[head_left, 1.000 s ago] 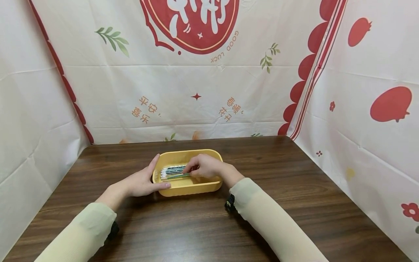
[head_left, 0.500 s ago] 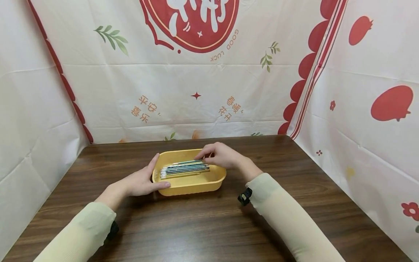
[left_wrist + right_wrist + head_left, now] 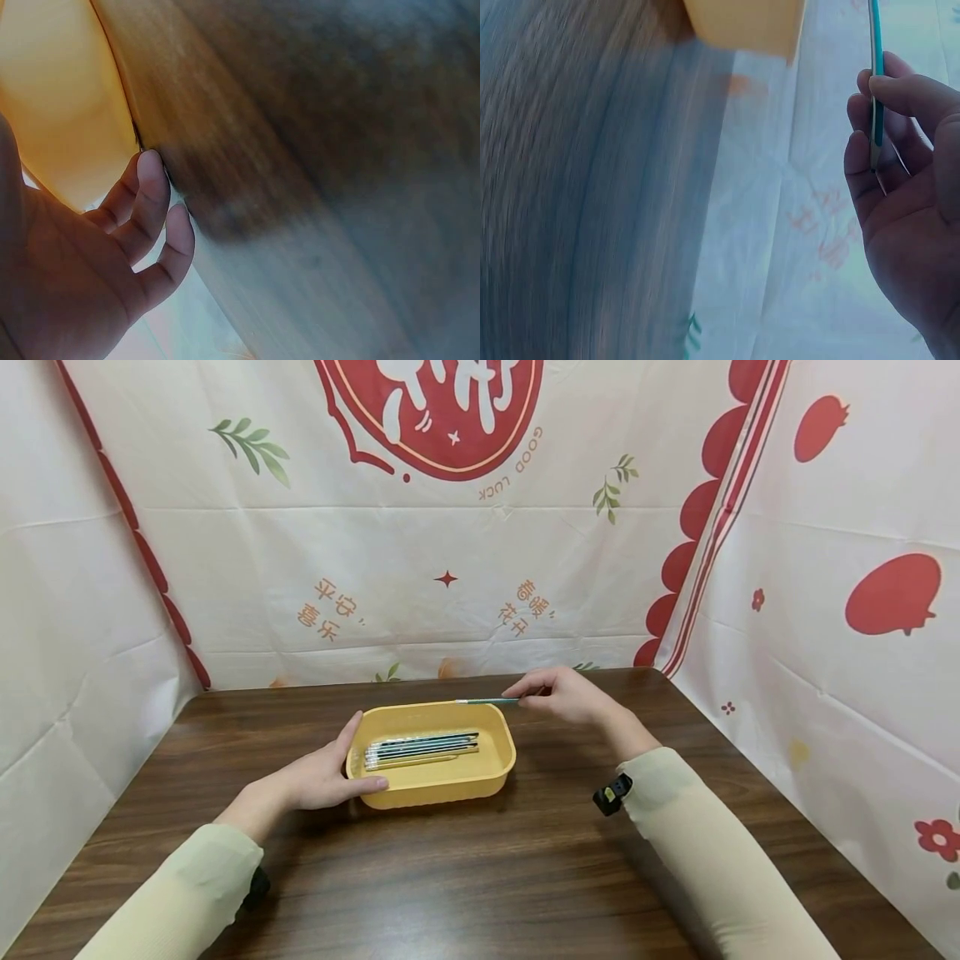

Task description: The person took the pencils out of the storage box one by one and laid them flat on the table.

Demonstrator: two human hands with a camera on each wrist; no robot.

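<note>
Pencil (image 3: 486, 701), teal with a white stripe, is pinched between thumb and fingers in the grip of the right hand (image 3: 566, 695). It is nearly level by the far rim of the box (image 3: 442, 793), toward the right corner; whether it touches the rim I cannot tell. The left hand (image 3: 322, 777) holds the box's left end, thumb over the near rim, fingers bent against the outside. In the yellow box, which stands on the desk (image 3: 450, 885), several pencils (image 3: 422, 747) lie side by side. Patterned cloth (image 3: 450, 539) hangs behind.
</note>
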